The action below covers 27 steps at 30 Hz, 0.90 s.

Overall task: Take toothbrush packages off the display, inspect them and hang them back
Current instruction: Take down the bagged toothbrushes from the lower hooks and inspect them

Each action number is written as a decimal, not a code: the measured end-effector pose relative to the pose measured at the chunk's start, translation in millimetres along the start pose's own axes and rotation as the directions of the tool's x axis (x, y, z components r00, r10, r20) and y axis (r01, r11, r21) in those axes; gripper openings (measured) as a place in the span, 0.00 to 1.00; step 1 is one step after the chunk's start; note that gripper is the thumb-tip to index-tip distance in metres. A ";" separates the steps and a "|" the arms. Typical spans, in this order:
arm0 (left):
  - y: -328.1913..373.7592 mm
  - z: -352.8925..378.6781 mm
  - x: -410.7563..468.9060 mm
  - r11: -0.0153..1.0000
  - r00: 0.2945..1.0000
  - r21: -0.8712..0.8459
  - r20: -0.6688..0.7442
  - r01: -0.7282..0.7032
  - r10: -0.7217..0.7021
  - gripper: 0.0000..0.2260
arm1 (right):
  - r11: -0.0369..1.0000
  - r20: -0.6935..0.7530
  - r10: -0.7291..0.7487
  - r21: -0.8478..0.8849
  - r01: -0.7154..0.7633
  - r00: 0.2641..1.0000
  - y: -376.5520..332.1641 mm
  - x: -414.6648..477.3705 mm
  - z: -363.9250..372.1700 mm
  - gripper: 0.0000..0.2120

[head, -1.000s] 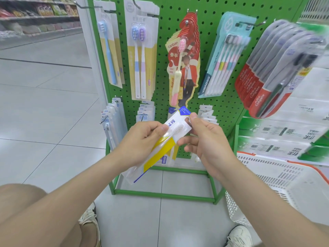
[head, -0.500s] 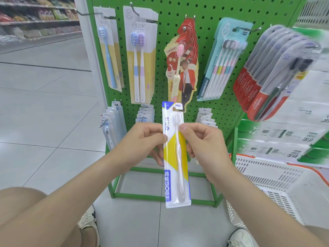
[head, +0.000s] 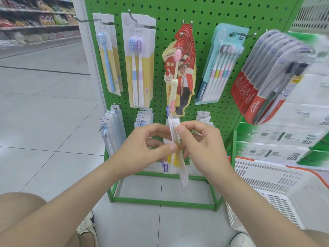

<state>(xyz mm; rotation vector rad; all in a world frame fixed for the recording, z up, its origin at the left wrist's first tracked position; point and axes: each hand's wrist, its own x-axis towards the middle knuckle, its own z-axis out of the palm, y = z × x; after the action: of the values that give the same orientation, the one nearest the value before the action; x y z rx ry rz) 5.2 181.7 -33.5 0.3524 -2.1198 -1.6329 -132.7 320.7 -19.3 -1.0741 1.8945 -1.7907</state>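
A long white, yellow and blue toothbrush package point(head: 183, 173) hangs upright, turned edge-on to me, in front of the green pegboard display point(head: 204, 13). My left hand point(head: 144, 148) pinches its left side with thumb and fingers. From the right, my right hand point(head: 201, 141) pinches it just below the brush head. Behind the hands, a row of similar packages hangs on the lower hooks, partly hidden.
Upper hooks carry yellow-card toothbrush packs point(head: 140, 65), red canban packs point(head: 181, 72), a teal multi-pack point(head: 219, 68) and red Colgate packs point(head: 265, 79). A white plastic basket point(head: 277, 186) sits at lower right. Tiled aisle floor lies to the left. My shoes show at the bottom.
The package went from tilted to upright and face-on, and now it is rotated edge-on. Both hands stayed pinching it and shifted slightly.
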 end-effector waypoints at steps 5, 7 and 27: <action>-1.3 1.5 0.0 0.996 0.997 -0.078 0.063 0.043 -0.039 0.21 | 0.999 -0.053 -0.036 -0.002 0.036 0.998 1.0 1.4 2.1 0.06; -1.9 1.9 0.5 0.992 0.996 -0.109 0.064 0.064 -0.057 0.21 | 1.000 -0.049 -0.016 -0.027 0.015 0.999 0.3 1.9 1.4 0.05; 9.5 -0.4 8.4 0.675 0.899 -0.734 -0.341 -0.073 -0.274 0.07 | 0.937 0.202 0.341 0.006 -0.350 0.918 -7.9 14.7 -22.9 0.17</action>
<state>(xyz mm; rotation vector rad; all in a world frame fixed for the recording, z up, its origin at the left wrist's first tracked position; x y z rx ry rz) -1.4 180.1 -22.8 0.5040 -0.9982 -2.0830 -155.7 327.2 -4.3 -0.8066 1.7857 -1.4615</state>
